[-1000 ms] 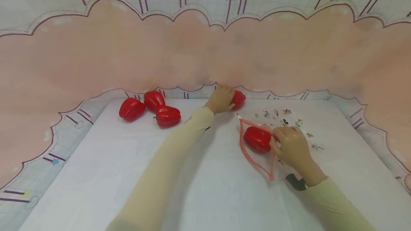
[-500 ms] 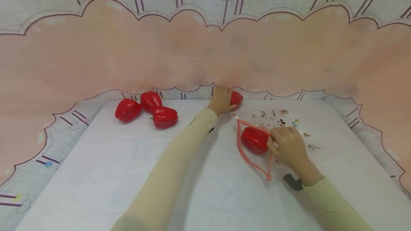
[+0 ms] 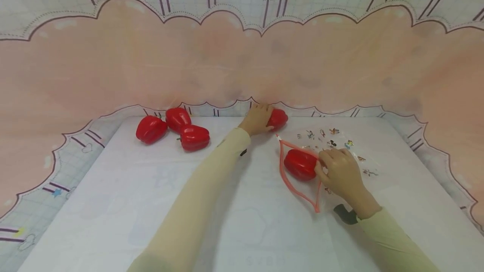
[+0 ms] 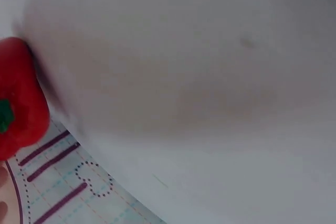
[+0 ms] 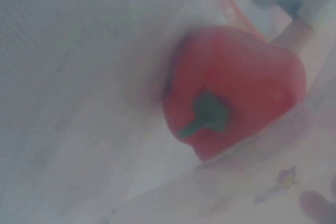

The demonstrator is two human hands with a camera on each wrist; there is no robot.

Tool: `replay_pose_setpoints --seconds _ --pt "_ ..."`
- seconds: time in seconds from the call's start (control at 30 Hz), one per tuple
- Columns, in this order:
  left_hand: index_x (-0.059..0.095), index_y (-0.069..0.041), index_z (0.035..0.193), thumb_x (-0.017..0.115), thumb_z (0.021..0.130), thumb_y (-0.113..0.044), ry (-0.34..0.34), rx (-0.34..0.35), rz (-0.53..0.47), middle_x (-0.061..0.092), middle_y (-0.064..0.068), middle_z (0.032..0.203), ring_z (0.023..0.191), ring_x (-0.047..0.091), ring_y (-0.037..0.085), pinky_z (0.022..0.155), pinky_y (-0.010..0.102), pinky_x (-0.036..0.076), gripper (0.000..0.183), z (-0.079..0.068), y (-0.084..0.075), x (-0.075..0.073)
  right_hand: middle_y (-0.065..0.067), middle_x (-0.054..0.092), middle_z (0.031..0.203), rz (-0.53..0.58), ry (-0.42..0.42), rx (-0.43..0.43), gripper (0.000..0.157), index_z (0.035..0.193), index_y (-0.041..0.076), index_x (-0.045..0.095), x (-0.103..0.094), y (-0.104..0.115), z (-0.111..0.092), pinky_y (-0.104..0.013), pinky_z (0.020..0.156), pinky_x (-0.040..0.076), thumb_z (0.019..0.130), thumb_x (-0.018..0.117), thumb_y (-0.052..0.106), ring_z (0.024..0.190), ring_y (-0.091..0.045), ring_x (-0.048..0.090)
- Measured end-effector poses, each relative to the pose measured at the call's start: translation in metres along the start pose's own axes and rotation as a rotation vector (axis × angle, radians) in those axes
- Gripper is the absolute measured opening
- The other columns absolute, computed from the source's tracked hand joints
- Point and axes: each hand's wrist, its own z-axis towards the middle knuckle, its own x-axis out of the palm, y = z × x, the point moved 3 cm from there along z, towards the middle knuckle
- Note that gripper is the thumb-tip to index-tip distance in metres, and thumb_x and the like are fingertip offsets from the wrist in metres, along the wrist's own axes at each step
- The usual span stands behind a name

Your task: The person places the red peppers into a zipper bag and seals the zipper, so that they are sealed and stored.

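At the back of the table, my left hand point(image 3: 257, 119) grips one end of a red bell pepper point(image 3: 279, 119), thumb in front and fingers over the top. The left wrist view shows this pepper's green stem point(image 4: 5, 115) at the left edge. My right hand point(image 3: 340, 169) pinches the rim of a clear zip bag with a pink zip point(image 3: 289, 186), whose mouth gapes. Another red bell pepper point(image 3: 300, 165) lies at that mouth, inside the pink loop. Through hazy plastic, the right wrist view shows a red pepper point(image 5: 241, 82) with its stem toward the camera.
Three more red bell peppers, a left one point(image 3: 151, 129), a rear one point(image 3: 178, 119) and a front one point(image 3: 194, 138), lie together at the back left. The bag's printed body point(image 3: 349, 144) spreads flat to the right. A patterned cloth point(image 3: 227, 62) hangs behind the white table point(image 3: 124, 205).
The view first shifts slightly. Since half a second ago, my left hand has moved a little left and more of its pepper shows. The right hand stays on the bag's rim.
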Motion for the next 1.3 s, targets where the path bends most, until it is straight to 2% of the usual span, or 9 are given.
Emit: replay_pose_setpoints --seconds 0.2,0.5,0.7,1.0,1.3 --pt "0.04 -0.009 0.134 0.062 0.085 -0.045 -0.014 0.075 -0.023 0.053 0.009 0.13 0.124 0.047 0.025 0.111 0.042 0.033 0.065 -0.007 0.006 -0.002 -0.011 0.064 0.065 0.002 -0.02 -0.012 0.009 0.072 0.003 0.059 -0.002 -0.001 0.0 -0.041 0.066 0.053 0.071 0.067 0.007 0.061 -0.023 0.056" --pt "0.039 -0.009 0.138 0.064 0.083 -0.043 0.005 0.115 -0.025 0.049 0.009 0.137 0.13 0.042 0.025 0.113 0.042 0.03 0.069 -0.019 0.011 -0.008 -0.011 0.064 0.065 -0.004 -0.015 -0.013 0.01 0.072 0.002 0.06 -0.001 -0.002 0.0 -0.041 0.066 0.053 0.071 0.068 0.007 0.06 -0.023 0.056" --pt "0.037 -0.009 0.141 0.065 0.082 -0.045 0.03 0.1 -0.031 0.045 0.009 0.141 0.133 0.038 0.025 0.115 0.043 0.028 0.074 -0.022 0.009 -0.009 -0.011 0.064 0.065 0.002 -0.019 -0.015 0.01 0.073 0.002 0.06 -0.001 -0.002 0.0 -0.04 0.065 0.053 0.07 0.069 0.007 0.06 -0.023 0.057" --pt "0.035 -0.012 0.141 0.066 0.081 -0.048 0.019 0.091 -0.029 0.047 0.008 0.138 0.129 0.042 0.025 0.113 0.042 0.031 0.076 -0.019 0.004 -0.002 -0.01 0.062 0.063 0.007 -0.044 -0.033 0.008 0.07 0.003 0.058 0.001 -0.003 -0.001 -0.04 0.064 0.051 0.072 0.064 0.008 0.059 -0.023 0.056" --pt "0.03 -0.01 0.145 0.068 0.08 -0.046 0.078 0.069 -0.01 0.041 0.008 0.145 0.135 0.036 0.026 0.115 0.044 0.028 0.084 -0.021 -0.002 -0.006 -0.011 0.062 0.062 0.012 -0.05 -0.034 0.009 0.071 0.002 0.058 0.0 -0.003 -0.002 -0.04 0.063 0.051 0.07 0.066 0.007 0.059 -0.024 0.057"
